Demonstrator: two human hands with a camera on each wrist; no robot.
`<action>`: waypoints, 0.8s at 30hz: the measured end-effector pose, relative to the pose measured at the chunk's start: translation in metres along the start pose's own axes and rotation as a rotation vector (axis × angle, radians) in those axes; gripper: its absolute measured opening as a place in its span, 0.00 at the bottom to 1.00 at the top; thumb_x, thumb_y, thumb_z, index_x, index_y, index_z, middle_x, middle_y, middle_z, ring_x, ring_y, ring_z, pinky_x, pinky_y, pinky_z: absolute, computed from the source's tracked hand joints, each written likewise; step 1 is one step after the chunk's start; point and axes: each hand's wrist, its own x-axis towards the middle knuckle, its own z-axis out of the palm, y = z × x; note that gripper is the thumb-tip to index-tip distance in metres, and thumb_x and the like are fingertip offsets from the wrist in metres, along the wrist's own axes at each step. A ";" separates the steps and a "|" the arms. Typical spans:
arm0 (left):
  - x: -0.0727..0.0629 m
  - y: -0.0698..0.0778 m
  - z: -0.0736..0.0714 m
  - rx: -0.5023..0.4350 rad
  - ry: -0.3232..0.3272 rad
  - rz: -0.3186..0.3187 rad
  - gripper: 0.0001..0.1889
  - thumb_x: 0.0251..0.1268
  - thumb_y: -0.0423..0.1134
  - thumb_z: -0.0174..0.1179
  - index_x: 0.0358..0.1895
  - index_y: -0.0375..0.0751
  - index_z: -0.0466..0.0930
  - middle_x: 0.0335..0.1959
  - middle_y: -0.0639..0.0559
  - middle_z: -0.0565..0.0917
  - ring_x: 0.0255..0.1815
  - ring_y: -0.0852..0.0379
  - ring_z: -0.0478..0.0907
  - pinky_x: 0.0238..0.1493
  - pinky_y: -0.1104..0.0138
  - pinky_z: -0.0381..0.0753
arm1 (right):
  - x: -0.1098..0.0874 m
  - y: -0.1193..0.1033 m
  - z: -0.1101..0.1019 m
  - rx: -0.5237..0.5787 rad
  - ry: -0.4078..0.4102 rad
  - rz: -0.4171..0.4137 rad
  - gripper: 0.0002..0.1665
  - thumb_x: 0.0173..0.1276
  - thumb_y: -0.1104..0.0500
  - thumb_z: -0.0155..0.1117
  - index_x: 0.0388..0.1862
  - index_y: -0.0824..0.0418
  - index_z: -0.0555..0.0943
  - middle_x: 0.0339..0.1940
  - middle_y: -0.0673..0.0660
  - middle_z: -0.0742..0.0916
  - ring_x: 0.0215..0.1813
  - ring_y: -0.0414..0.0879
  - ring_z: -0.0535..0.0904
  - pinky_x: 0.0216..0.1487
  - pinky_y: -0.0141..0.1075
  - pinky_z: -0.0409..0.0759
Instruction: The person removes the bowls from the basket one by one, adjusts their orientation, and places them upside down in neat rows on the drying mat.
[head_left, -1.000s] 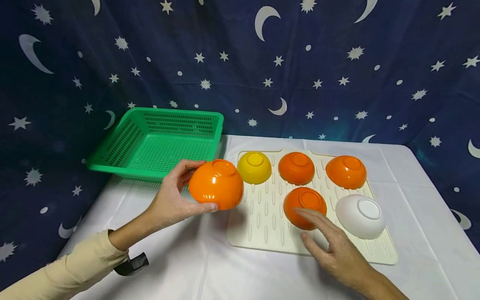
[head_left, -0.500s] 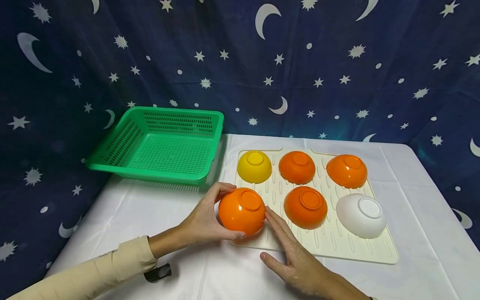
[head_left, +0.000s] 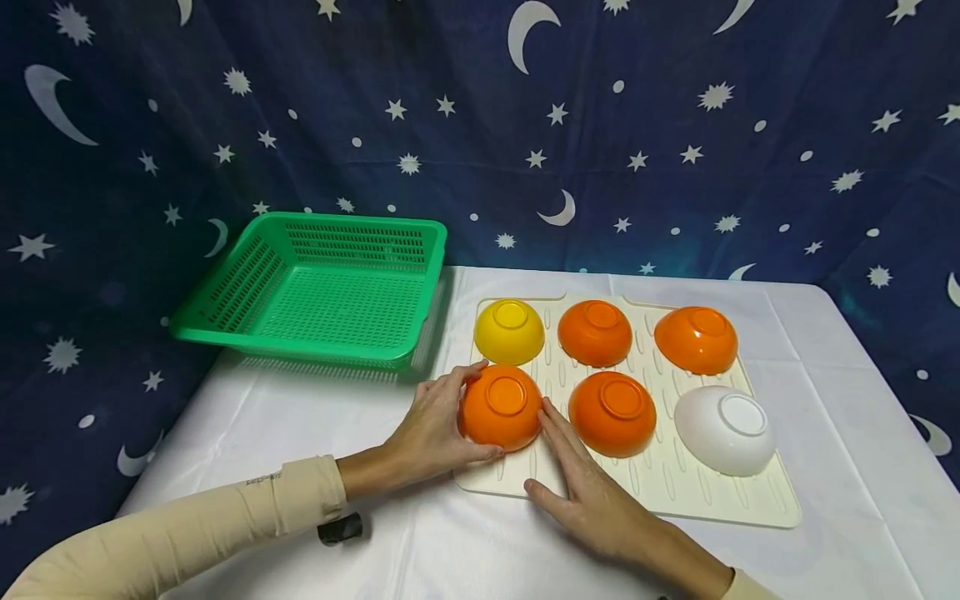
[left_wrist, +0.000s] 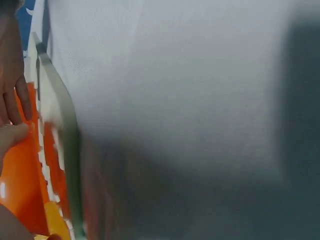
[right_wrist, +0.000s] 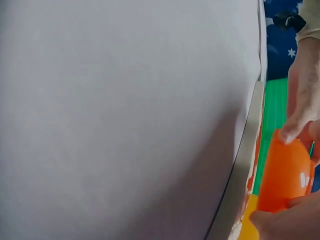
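An upside-down orange bowl (head_left: 501, 408) is at the front left of the cream draining mat (head_left: 667, 492), base upward. My left hand (head_left: 431, 425) grips it from the left, thumb at the front and fingers behind. From the other side my right hand (head_left: 588, 492) touches the bowl's right edge with its extended fingertips, thumb held apart. In the right wrist view the same orange bowl (right_wrist: 285, 172) shows between both hands, its rim at the mat. The left wrist view catches part of the orange bowl (left_wrist: 20, 180) at its left edge.
Upside-down on the mat also lie a yellow bowl (head_left: 509, 333), a white bowl (head_left: 723, 432) and orange bowls, one of them (head_left: 612, 414) just right of my right fingertips. A green perforated basket (head_left: 300, 340) stands at the left. A starry dark blue cloth (head_left: 480, 125) hangs behind the table.
My left hand has carried the orange bowl rightward and down onto the mat's front left. My right hand has moved left, from over the front middle bowl to this bowl's right side.
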 end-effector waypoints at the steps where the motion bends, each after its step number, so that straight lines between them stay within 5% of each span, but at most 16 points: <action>1: 0.001 -0.001 0.002 0.000 -0.021 -0.013 0.54 0.41 0.52 0.84 0.72 0.38 0.64 0.66 0.47 0.75 0.67 0.49 0.71 0.63 0.53 0.64 | 0.001 0.001 0.000 0.006 -0.013 0.019 0.53 0.73 0.49 0.65 0.85 0.54 0.45 0.85 0.53 0.48 0.82 0.49 0.43 0.75 0.56 0.50; 7: 0.004 -0.003 0.008 0.063 -0.107 0.002 0.54 0.47 0.55 0.80 0.73 0.31 0.61 0.69 0.41 0.73 0.70 0.48 0.70 0.67 0.49 0.59 | 0.001 0.004 -0.002 -0.009 -0.071 0.072 0.53 0.75 0.45 0.63 0.85 0.56 0.44 0.85 0.51 0.45 0.82 0.46 0.40 0.76 0.52 0.49; 15: 0.002 -0.003 0.001 0.185 -0.122 0.031 0.52 0.46 0.56 0.79 0.70 0.30 0.63 0.64 0.40 0.78 0.65 0.45 0.74 0.65 0.44 0.59 | 0.000 0.006 -0.004 -0.020 -0.088 0.049 0.49 0.75 0.45 0.63 0.84 0.57 0.51 0.85 0.46 0.47 0.82 0.46 0.44 0.76 0.54 0.51; 24: 0.001 -0.005 -0.004 0.237 -0.122 0.082 0.50 0.53 0.56 0.76 0.72 0.31 0.62 0.66 0.40 0.76 0.68 0.46 0.72 0.63 0.42 0.61 | 0.005 0.008 -0.006 -0.090 -0.121 -0.005 0.50 0.76 0.45 0.61 0.85 0.59 0.47 0.85 0.50 0.45 0.83 0.52 0.40 0.76 0.59 0.50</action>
